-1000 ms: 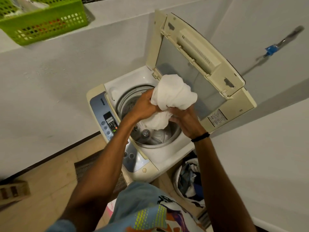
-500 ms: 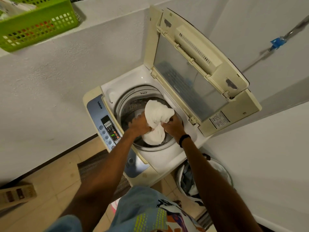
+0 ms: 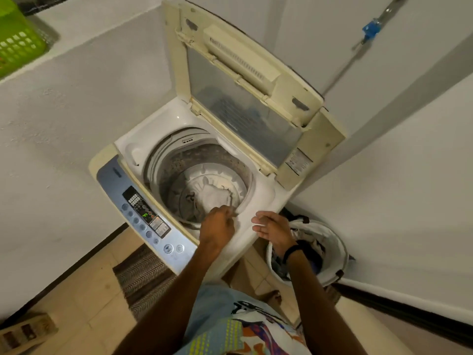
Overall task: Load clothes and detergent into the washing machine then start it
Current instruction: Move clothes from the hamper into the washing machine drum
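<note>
A top-loading washing machine (image 3: 258, 201) stands with its cream lid (image 3: 245, 80) raised. A white garment (image 3: 213, 194) lies at the bottom of the drum. My left hand (image 3: 217, 228) hovers over the drum's near rim, fingers loosely curled, holding nothing. My right hand (image 3: 272, 228) is over the machine's front right corner, fingers apart and empty, a black band on its wrist. The blue control panel (image 3: 146, 216) shows a lit green display.
A white laundry basket (image 3: 335, 249) with mixed clothes sits on the floor to the right of the machine, against the wall. A striped mat (image 3: 143, 275) lies in front. A green basket (image 3: 18, 44) rests on a ledge upper left. Walls close in on both sides.
Both hands pushed the white garment down into the drum, let go of it and pulled back to the machine's near edge. The garment now lies loose in the drum.
</note>
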Available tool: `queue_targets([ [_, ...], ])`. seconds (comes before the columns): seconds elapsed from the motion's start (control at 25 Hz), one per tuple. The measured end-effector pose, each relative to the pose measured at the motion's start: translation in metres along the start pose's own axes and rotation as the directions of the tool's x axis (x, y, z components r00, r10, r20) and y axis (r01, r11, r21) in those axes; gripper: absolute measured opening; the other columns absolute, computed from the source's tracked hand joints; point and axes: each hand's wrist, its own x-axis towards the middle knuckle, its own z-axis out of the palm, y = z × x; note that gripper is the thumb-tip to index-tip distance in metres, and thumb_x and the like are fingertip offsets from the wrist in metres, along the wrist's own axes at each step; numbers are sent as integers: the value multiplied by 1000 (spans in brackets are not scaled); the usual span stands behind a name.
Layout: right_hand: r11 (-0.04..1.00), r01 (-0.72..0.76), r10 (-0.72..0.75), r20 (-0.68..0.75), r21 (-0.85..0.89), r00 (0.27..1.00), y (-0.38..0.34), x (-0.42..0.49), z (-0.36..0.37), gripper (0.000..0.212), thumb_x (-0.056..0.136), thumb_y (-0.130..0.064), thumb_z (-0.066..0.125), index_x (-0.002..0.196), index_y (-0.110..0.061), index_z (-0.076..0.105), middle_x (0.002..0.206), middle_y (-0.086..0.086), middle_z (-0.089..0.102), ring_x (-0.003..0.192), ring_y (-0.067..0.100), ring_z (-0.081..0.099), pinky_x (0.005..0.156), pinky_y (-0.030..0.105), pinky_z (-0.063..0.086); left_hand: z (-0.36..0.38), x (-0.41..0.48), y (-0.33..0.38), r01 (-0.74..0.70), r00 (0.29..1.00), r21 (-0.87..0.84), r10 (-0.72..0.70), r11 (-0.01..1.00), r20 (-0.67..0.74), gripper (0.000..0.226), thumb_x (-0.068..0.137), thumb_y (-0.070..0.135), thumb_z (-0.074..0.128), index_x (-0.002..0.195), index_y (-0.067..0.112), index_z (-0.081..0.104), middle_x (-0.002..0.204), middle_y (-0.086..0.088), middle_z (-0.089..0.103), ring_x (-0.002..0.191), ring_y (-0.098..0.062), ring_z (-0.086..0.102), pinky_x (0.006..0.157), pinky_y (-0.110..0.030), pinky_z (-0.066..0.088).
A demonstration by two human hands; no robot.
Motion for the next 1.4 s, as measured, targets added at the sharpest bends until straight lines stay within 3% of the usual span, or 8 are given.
queue_targets([
  [0.28,969,-214,242,-304,123,921,109,-24,-115,29,95,-6,52,67,-10,55,66,11,55,52,17,47,50,29,41,109,-47,57,-351,917,274,269,895,296,23,98,32,47,105,24,67,105,1,71,95,-21,66,94,-37,42],
  [0.44,908,-382,418,-343,171,841,197,-21,-163,16,93,-7,57,78,-2,63,70,14,64,60,26,59,52,30,51,187,-48,36,-324,851,409,75,853,519,30,100,35,43,123,24,59,122,0,65,108,-17,63,94,-34,50],
  [0.56,871,-454,490,-277,186,827,262,16,-192,12,87,-10,60,92,-2,67,82,19,73,71,31,68,71,46,60,265,-37,1,-192,817,476,-129,858,562,54,97,27,45,150,21,33,147,-8,48,128,-26,54,103,-42,48],
  [0.72,872,-463,489,-312,158,814,321,111,-223,13,86,-8,61,77,-13,69,79,15,73,73,30,68,76,48,58,365,-3,-13,-89,839,503,-208,859,503,45,98,29,38,140,16,47,154,-12,39,138,-31,43,112,-44,40],
  [0.92,897,-421,364,-316,-134,876,394,296,-239,20,94,-16,57,74,-14,60,92,21,67,84,35,63,73,44,51,495,80,-41,48,897,369,-203,928,392,29,90,42,35,99,30,60,114,0,69,105,-24,63,98,-39,48],
  [1.16,765,-509,333,-434,-396,837,448,422,-232,56,90,-43,61,134,-9,52,141,20,49,126,38,49,101,43,41,560,137,-95,462,786,-7,-405,887,467,18,80,32,65,98,30,68,104,-2,73,95,-21,69,93,-40,55],
  [1.28,887,-365,189,-497,-284,847,431,379,-211,46,79,-38,62,108,-2,64,125,21,50,111,37,51,93,44,44,540,127,-92,717,652,-238,-510,655,561,9,94,12,56,89,12,64,86,-13,69,77,-23,66,74,-33,57],
  [1.4,998,-16,47,-483,67,874,380,286,-197,9,63,-21,53,62,-12,52,76,9,51,69,21,50,60,32,43,511,109,-66,780,605,-250,-586,574,539,35,88,38,65,108,10,68,92,-11,76,85,-27,74,77,-40,61],
])
